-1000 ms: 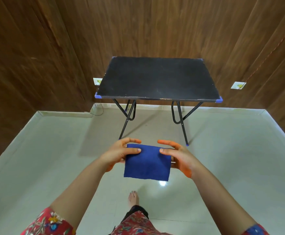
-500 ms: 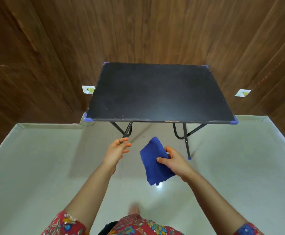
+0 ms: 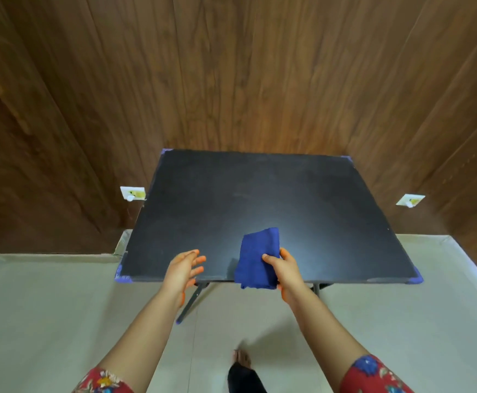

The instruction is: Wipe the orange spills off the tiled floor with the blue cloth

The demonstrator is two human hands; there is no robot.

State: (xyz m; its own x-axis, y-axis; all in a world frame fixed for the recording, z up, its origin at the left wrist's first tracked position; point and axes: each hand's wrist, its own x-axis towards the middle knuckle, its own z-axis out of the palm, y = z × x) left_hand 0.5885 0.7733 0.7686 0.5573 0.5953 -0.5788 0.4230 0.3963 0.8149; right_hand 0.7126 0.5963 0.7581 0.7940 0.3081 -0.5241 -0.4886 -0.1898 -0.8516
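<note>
The right hand (image 3: pixel 285 275) grasps a folded, dark blue fabric cloth (image 3: pixel 257 259), thumb on top and fingers curled under its right edge. The cloth extends forward and to the left of that hand, over the near edge of the black rectangular bench (image 3: pixel 260 194); whether it touches the surface cannot be told. Just to the left of the cloth, apart from it, the left hand (image 3: pixel 183 269) is released, its orange-stained fingers loosely spread. Below both hands lies the pale tiled floor (image 3: pixel 47 307).
</note>
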